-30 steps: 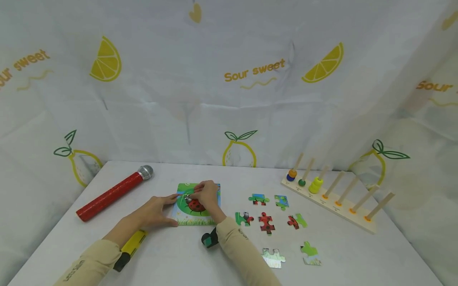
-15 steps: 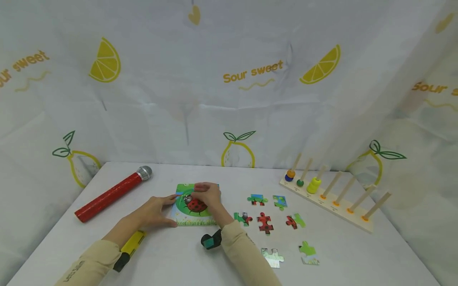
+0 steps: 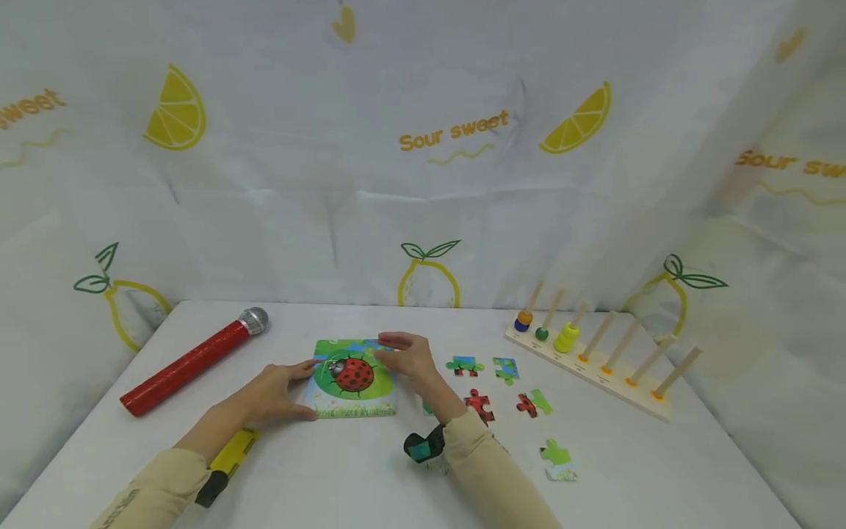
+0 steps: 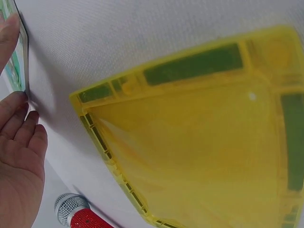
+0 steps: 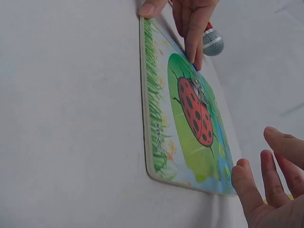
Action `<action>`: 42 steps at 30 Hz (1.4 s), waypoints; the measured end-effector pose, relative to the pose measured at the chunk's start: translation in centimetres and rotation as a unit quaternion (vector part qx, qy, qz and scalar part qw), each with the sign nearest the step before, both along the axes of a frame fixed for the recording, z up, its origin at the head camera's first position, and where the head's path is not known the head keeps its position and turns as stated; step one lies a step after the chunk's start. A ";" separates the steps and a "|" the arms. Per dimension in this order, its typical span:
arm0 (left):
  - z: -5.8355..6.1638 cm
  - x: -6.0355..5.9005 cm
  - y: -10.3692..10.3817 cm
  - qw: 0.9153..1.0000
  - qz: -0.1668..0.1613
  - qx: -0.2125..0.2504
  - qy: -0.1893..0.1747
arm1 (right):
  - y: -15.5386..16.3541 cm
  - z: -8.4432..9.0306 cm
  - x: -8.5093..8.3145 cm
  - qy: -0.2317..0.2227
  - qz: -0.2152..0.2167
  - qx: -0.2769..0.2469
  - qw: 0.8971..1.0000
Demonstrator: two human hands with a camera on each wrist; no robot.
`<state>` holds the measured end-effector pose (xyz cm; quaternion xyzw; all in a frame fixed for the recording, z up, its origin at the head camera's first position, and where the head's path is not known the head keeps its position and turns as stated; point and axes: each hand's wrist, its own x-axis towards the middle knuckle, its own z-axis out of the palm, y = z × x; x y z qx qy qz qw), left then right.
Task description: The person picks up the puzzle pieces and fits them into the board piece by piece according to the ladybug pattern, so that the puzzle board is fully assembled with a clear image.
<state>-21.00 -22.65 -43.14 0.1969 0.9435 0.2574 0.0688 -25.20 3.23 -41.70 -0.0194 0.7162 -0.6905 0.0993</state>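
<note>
A square ladybug picture board (image 3: pixel 353 408) lies flat on the white table in the head view, its red ladybug fully visible. My left hand (image 3: pixel 269 397) touches the board's left side, fingers at the upper edge and thumb by the lower corner. In the right wrist view the left hand's (image 5: pixel 194 23) fingertips rest along the board's edge. My right hand (image 3: pixel 415 361) is at the upper right edge of the board, fingers loosely spread and holding nothing. In the right wrist view, the right hand's (image 5: pixel 273 194) fingertips are close to the board's corner; contact is unclear.
Several loose puzzle pieces lie right of the board, including a red piece (image 3: pixel 479 405) and a green one (image 3: pixel 557 457); the right arm partly covers some. A wooden peg stand (image 3: pixel 595 371) is farther right. A red microphone (image 3: pixel 188 367) lies left. A yellow-and-black object (image 3: pixel 233 455) is under the left wrist.
My right hand has moved right, from over the ladybug to the board's right edge, uncovering the picture. The left hand stays at the board's left side. The head view has shifted slightly.
</note>
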 end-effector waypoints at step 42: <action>0.0 0.2 0.0 1.000 0.006 0.001 -0.009 | 17.0 -0.7 -1.2 0.040 0.010 0.082 0.996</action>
